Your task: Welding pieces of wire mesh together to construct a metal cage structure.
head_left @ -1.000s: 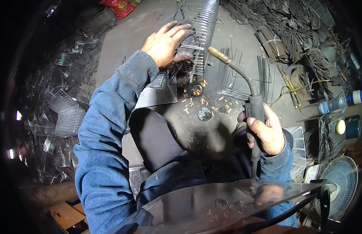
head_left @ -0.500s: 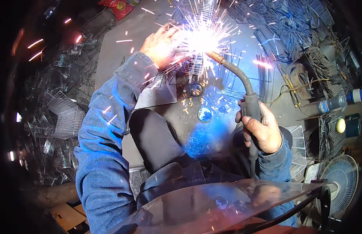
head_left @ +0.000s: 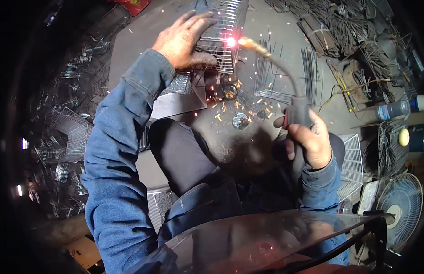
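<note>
The right hand (head_left: 312,141) has its grip clamped around the dark handle of a welding torch (head_left: 294,109), whose curved neck runs up and left to a brass nozzle. The nozzle tip sits at a glowing spot on the lower edge of a wire mesh rack (head_left: 223,27). The left hand (head_left: 184,39) lies flat on the rack's left side, fingers spread and pressing on the wires, thumb beneath. Sparks scatter over the grey surface (head_left: 143,41) below. A red package (head_left: 134,5) lies at the top edge; a clear plastic bottle with a blue cap (head_left: 399,108) lies far right, near a fan (head_left: 399,208).
</note>
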